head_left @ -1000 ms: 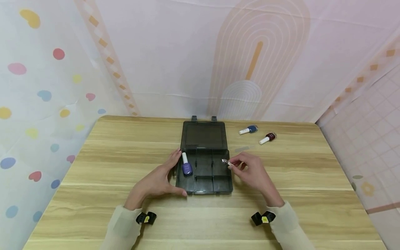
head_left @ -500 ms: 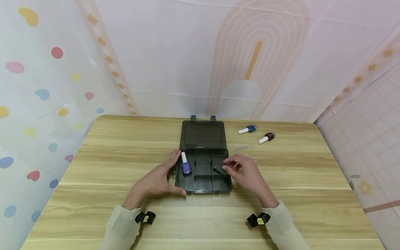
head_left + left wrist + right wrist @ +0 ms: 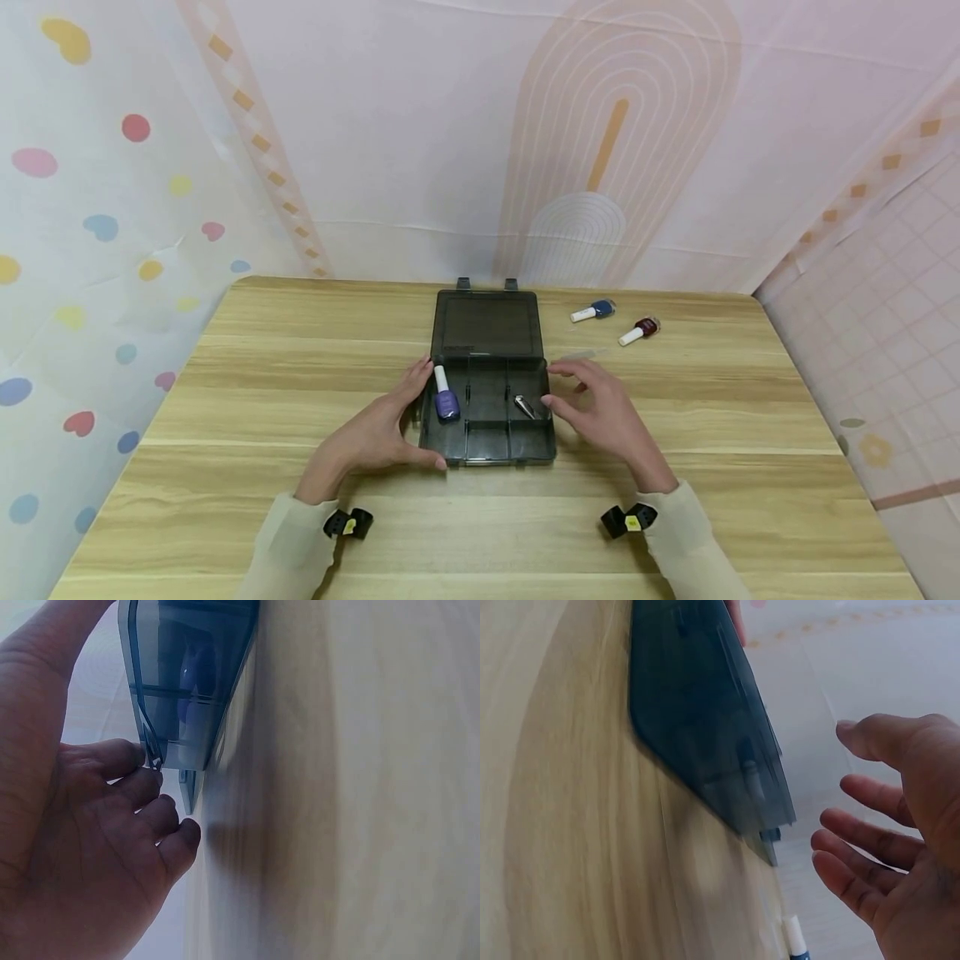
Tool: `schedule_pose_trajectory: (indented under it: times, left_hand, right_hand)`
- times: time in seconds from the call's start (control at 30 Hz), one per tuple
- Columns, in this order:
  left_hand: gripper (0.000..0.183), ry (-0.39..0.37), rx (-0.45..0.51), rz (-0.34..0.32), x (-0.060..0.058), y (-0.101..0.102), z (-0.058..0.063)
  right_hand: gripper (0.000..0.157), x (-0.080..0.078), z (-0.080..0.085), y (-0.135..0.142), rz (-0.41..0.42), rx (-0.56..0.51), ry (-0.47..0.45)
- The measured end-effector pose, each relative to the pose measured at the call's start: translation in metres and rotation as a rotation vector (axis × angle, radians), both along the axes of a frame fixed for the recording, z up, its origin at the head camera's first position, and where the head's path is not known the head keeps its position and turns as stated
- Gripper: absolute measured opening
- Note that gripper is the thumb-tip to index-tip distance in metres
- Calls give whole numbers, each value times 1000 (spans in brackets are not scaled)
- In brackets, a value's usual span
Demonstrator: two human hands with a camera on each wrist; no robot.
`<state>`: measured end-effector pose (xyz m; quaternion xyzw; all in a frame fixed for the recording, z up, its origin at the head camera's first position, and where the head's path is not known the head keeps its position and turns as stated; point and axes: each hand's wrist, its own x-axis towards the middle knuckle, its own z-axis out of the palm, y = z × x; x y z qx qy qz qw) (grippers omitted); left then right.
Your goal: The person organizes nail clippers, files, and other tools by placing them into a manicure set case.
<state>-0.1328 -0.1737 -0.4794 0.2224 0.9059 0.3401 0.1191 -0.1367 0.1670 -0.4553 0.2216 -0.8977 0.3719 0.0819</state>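
Note:
A dark see-through compartment box (image 3: pixel 487 392) stands on the table with its lid (image 3: pixel 487 323) laid back. My left hand (image 3: pixel 375 429) holds the box by its left side, fingertips at the far left corner and thumb at the near edge. In the left wrist view, those fingertips (image 3: pixel 150 776) meet the rim. A purple nail polish bottle (image 3: pixel 447 403) with a white cap lies in the left compartment. Silver nail clippers (image 3: pixel 525 407) lie in a right compartment. Just beyond the box's right wall is my right hand (image 3: pixel 600 412), fingers spread and holding nothing.
A blue nail polish bottle (image 3: pixel 602 309) and a dark red one (image 3: pixel 647 327) lie on the table (image 3: pixel 300 333) behind and right of the box. Nearer the box lies a thin, pale flat strip (image 3: pixel 581 354). A patterned backdrop (image 3: pixel 375 150) rises behind the table.
The right hand lowered the nail clippers into the right compartment, let go and drew back to the right. The left hand has stayed on the box.

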Motion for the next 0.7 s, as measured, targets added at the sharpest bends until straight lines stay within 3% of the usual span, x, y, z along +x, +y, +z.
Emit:
schedule_pose_trajectory:
  times: [0.33,0.7]
  left_hand:
    - [133,2,-1,1,0,-2,-1]
    - [133,-7,2,-4,1,-1,1]
  right_hand:
    - [64,-8,-5,14,-2,1,-11]
    - [73,-15,-5,36,-111,-32,-42]
